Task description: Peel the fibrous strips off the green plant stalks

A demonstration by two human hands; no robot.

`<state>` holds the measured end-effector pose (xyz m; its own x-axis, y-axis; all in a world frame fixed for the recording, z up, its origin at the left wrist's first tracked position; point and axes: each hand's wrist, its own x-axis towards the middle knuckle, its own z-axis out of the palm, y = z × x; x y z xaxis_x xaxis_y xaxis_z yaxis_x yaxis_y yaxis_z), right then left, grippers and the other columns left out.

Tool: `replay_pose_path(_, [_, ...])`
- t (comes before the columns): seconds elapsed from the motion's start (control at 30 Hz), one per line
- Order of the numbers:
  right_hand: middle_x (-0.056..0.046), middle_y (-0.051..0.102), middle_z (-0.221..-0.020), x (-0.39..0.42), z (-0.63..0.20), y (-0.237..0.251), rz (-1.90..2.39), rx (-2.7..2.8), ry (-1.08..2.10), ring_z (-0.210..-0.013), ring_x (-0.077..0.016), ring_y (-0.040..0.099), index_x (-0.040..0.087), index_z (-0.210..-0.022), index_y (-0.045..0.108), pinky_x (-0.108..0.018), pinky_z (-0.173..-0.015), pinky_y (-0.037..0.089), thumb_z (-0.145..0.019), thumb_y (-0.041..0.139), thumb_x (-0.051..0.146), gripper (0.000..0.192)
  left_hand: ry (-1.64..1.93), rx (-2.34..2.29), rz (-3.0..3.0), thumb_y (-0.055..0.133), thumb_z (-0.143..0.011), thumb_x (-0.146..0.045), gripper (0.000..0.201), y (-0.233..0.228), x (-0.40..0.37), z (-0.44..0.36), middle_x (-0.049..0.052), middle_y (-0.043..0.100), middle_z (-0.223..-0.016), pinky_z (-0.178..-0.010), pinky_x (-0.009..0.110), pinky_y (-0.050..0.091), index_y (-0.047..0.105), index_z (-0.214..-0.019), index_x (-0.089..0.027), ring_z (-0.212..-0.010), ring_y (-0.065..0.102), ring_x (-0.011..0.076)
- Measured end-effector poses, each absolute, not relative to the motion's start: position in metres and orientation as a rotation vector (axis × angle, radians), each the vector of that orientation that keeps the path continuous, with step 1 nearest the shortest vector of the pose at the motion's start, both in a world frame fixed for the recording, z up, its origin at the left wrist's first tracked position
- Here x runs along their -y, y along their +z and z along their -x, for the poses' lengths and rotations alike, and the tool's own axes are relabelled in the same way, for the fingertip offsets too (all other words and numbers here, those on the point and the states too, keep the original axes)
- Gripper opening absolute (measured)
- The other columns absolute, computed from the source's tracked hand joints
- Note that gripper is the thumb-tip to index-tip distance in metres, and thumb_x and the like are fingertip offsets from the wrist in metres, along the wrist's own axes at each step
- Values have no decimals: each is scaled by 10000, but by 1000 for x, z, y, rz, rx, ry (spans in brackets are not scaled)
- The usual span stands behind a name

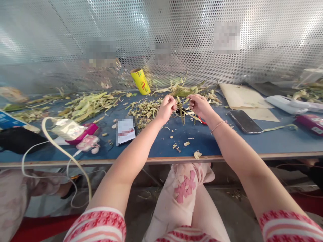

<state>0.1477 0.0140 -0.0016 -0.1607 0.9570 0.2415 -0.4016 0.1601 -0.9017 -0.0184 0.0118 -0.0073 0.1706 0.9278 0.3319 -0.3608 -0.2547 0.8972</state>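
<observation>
My left hand (pixel 167 109) is closed in a pinch at the left side of a small bundle of dried leaf strips (pixel 179 107), its fingertips against it. On the other side my right hand (pixel 200 106) is also pinched, at the end of a strip reaching from the bundle. Both hands are raised a little over the blue table. Beside my left hand lies a heap of small knotted leaf pieces (pixel 143 111). Below my right fingers a red loop (pixel 202 121), perhaps a scissors handle, partly shows. Long leaf husks (pixel 186 90) lie just behind the hands.
A yellow tube (pixel 140 81) leans at the back by the perforated metal screen (pixel 191 40). Leaf strips (pixel 92 105) are piled left, near a purple device (pixel 80 132) with cables. Right are a phone (pixel 245 121) and cardboard (pixel 244 95). A small screen (pixel 126 130) stands left of centre.
</observation>
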Motion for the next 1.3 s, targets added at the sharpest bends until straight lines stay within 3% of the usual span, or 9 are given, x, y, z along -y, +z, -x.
replay_pose_path(0.13, [47,541,-669,-9,-144,0,550,1144,1459,-493,-29,340,183,-674,478,-176,-436,298,-758,716,320,288,1346,-759,-1501,474,-850,-117,162,-13,-17,22,-68,367,-595,-547,219,288,377,-753,-201,-509,364,63])
replay_pose_path(0.37, [59,500,-648,-8,-140,0,566,1148,1507,-480,-29,332,190,-669,432,-185,-457,332,-782,725,385,369,1305,-1131,-1972,538,-676,9,302,-11,-8,23,-89,374,-581,-592,244,301,406,-828,-216,-536,373,80])
replay_pose_path(0.57, [65,417,-585,-3,-139,4,496,1168,1541,-479,-35,317,187,-616,384,-179,-454,315,-783,732,320,408,1211,-1294,-2303,562,-750,-74,161,-5,0,25,-53,431,-546,-619,278,334,468,-713,-200,-540,409,114])
replay_pose_path(0.73, [58,421,-597,-4,-140,4,500,1176,1545,-487,-34,318,185,-620,385,-179,-458,314,-803,705,299,386,1181,-1261,-2500,515,-788,-69,302,3,3,29,-19,397,-581,-668,298,321,354,-573,-207,-598,397,134])
replay_pose_path(0.83, [70,362,-583,-3,-140,4,532,1186,1526,-481,-36,287,193,-619,350,-180,-452,303,-809,699,316,416,1217,-1241,-2369,483,-839,-100,354,3,1,29,-19,371,-540,-630,294,281,312,-547,-204,-576,377,133])
replay_pose_path(0.93, [80,287,-563,-3,-140,4,545,1212,1534,-469,-38,241,199,-613,308,-178,-431,265,-808,699,345,461,1249,-1231,-2080,506,-899,-254,408,-4,-6,27,-25,354,-484,-572,284,235,360,-523,-193,-529,352,121])
replay_pose_path(1.1, [90,194,-559,-2,-140,4,518,1265,1588,-462,-37,170,207,-615,268,-176,-411,209,-789,708,397,510,1290,-1051,-1654,624,-830,-497,465,-17,-16,21,-56,285,-453,-493,249,183,403,-559,-192,-456,281,80])
replay_pose_path(1.3, [95,165,-541,-2,-140,6,595,1248,1526,-451,-38,138,214,-621,225,-181,-393,182,-797,689,406,532,1263,-845,-1505,660,-802,-479,459,-16,-14,18,-77,255,-458,-462,234,162,401,-561,-186,-415,237,47])
